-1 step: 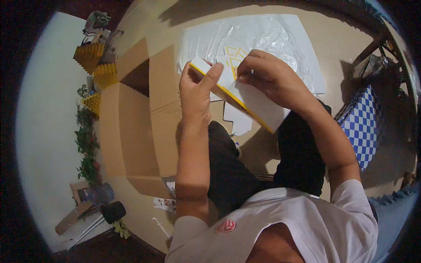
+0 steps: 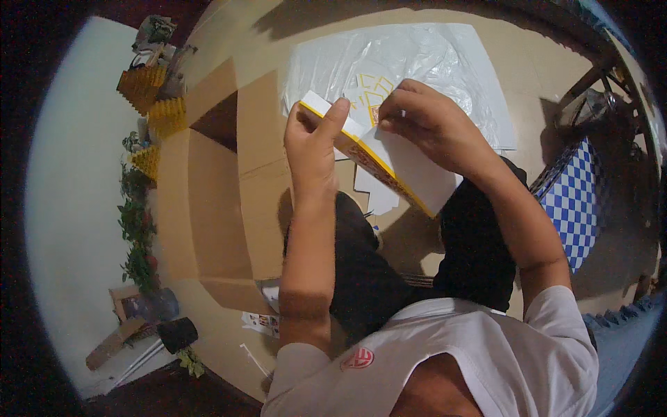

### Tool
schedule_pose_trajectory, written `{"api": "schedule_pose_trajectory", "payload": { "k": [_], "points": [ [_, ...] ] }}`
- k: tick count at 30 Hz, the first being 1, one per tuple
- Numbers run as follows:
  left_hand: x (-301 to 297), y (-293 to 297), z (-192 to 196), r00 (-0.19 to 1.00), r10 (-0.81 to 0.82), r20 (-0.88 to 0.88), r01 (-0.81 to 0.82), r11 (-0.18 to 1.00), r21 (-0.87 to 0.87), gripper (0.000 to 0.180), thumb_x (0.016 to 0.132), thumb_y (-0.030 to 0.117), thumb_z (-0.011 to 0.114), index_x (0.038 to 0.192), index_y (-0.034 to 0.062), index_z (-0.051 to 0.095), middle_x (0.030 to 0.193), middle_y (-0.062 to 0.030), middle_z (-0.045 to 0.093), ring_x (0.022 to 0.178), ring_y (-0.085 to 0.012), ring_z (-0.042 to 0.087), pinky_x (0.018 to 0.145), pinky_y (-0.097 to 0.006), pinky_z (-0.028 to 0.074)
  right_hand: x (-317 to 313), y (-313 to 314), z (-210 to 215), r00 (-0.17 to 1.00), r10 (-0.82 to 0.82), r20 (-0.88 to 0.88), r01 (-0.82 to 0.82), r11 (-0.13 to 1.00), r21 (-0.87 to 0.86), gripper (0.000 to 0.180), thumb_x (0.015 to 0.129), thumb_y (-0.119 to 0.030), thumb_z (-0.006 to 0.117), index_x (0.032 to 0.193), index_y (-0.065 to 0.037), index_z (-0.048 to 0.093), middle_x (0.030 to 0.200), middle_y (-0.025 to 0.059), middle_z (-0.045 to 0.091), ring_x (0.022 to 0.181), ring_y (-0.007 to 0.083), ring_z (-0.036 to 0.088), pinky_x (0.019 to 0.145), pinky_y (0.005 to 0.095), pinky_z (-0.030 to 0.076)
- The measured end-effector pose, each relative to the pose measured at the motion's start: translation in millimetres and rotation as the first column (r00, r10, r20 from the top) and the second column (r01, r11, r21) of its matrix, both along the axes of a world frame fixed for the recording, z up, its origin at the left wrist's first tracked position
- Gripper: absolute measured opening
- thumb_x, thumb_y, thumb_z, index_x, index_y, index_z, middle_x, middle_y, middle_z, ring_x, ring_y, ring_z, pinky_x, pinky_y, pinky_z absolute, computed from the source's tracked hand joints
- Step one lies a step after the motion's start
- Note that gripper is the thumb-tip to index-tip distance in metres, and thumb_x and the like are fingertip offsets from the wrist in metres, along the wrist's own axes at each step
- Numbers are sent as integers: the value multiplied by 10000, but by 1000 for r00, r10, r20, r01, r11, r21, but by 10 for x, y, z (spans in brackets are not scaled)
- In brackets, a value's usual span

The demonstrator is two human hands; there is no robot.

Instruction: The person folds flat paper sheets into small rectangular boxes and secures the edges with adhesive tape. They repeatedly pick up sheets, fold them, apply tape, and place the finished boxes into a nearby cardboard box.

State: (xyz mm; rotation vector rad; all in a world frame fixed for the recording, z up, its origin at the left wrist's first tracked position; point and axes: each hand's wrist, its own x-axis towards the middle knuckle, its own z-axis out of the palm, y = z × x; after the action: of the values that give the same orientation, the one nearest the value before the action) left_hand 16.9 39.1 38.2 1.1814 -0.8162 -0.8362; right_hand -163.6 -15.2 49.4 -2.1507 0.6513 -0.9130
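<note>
Left hand: you are gripping the far left end of a folded white carton [image 2: 415, 169] with your left hand [image 2: 311, 149], the thumb pressing on its near side and the fingers wrapping behind.
Right hand: you are bending the fingers of your right hand [image 2: 438, 125] narrowly together at the carton's far side; whether they are pinching a flap, you are not letting the view tell.
Carton: you are holding it up in front of you, over the floor and your legs, and it is slanting from far left to near right, its yellow-edged printed side facing near left.
Beyond the hands: a white sheet [image 2: 476, 104] under clear wrinkled plastic is lying on the far floor, with yellow-lined card pieces [image 2: 375, 85] showing on it.
Below the carton: a white card piece [image 2: 376, 192] is lying on the floor, the carton partly covering it.
To your left: a large cardboard box [image 2: 258, 187] is standing open near your left forearm; a leafy plant [image 2: 135, 236] and yellow stacked pieces [image 2: 165, 118] are sitting farther left.
To your right: a blue-and-white checkered item [image 2: 573, 205] is leaning well apart from your right arm.
</note>
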Motion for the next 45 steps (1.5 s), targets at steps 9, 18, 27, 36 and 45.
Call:
{"api": "schedule_pose_trajectory", "payload": {
  "k": [9, 18, 27, 36, 45],
  "points": [
    [-98, -33, -95, 991, -130, -9, 130, 986, 102, 336, 848, 239, 728, 1022, 11, 553, 932, -49, 618, 824, -93, 573, 720, -247, 483, 93, -34, -224, 984, 63, 167, -97, 974, 204, 249, 874, 10, 581, 1112, -50, 537, 956, 58, 541, 906, 165, 570, 829, 297, 467],
    [-117, 33, -69, 876, -478, -64, 474, 831, 291, 388, 955, 384, 552, 1121, 33, 555, 974, -32, 613, 854, -72, 565, 733, -229, 465, 23, -56, -202, 959, 78, 272, -158, 946, 284, 618, 816, 17, 659, 1363, -121, 406, 1065, 68, 522, 893, 116, 554, 799, 270, 473],
    [-109, 33, -59, 829, -542, -137, 558, 810, 181, 214, 968, 283, 541, 1035, 83, 571, 869, 35, 591, 806, -43, 541, 715, -209, 414, -81, -149, -233, 936, 98, 337, -257, 845, 469, 633, 768, -104, 758, 1326, -72, 461, 1006, 32, 566, 878, 75, 555, 800, 238, 481],
    [-44, 9, -109, 820, -543, -183, 570, 803, 171, 166, 936, 192, 588, 1046, 68, 574, 942, 23, 595, 880, -62, 541, 798, -219, 403, -135, -221, -266, 967, 104, 235, -219, 808, 547, 453, 741, -138, 795, 1126, -40, 579, 951, 17, 602, 815, 90, 597, 759, 237, 491],
    [-86, -3, -76, 816, -544, -197, 575, 798, 177, 120, 923, 160, 600, 994, 64, 600, 963, -3, 602, 932, -84, 529, 870, -247, 395, -153, -295, -355, 984, 125, 128, -179, 714, 677, 290, 733, -197, 810, 918, -49, 643, 810, 3, 652, 767, 94, 603, 721, 230, 477]
  ]
}}
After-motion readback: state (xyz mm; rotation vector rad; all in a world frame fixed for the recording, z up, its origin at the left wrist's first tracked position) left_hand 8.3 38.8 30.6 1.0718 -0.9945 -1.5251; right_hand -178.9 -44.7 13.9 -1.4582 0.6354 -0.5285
